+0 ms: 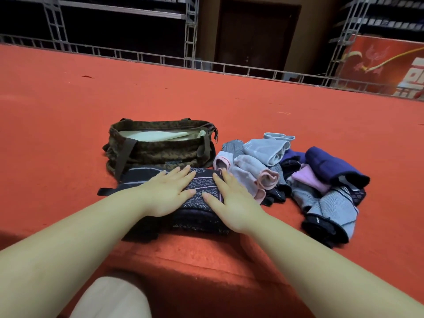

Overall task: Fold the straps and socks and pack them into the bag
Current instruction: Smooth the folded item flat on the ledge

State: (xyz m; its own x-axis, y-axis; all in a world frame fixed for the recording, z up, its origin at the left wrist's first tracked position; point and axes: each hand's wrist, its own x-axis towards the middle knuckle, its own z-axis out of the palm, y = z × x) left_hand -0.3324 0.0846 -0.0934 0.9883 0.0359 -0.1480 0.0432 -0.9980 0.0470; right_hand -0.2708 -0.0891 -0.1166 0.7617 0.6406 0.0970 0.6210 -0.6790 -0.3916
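A dark patterned strap (202, 191) with pink lines lies flat on the red carpet, just in front of the bag. My left hand (168, 193) presses on its left part with straight fingers. My right hand (231, 203) presses on its right part, fingers also straight. The camouflage bag (160, 152) stands open behind the strap, showing a pale lining. A pile of socks and straps (298, 177) in grey, pink, lilac and navy lies to the right of my hands.
The red carpet (68, 111) stretches wide on all sides. A metal truss rail (160, 57) runs along its far edge, with a dark door behind. My knee (112, 299) shows at the bottom left.
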